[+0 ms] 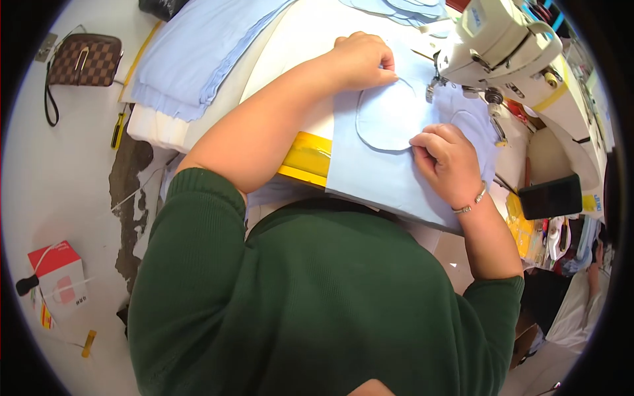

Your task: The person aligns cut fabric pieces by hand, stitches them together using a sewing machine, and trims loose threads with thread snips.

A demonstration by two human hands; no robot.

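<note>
A rounded light-blue fabric piece [386,117] with a darker edge lies on a larger light-blue fabric panel [360,171] on the sewing table. My left hand [366,61] is closed, its thumb and fingertips pinching the upper edge of the rounded piece. On the lower right edge of that piece, my right hand [449,162] is also closed in a pinch, with a bracelet at the wrist. Just right of the rounded piece stands the sewing machine's presser foot [430,91], below the white machine head [489,49]. The exact grip of the left fingertips is partly hidden.
Stacked light-blue fabric [198,53] lies at the upper left, and more cut pieces [399,10] are at the back. Yellow tape [308,155] covers the table's front edge. A black-screened device [551,197] sits at right. A checkered pouch [86,61] hangs at far left.
</note>
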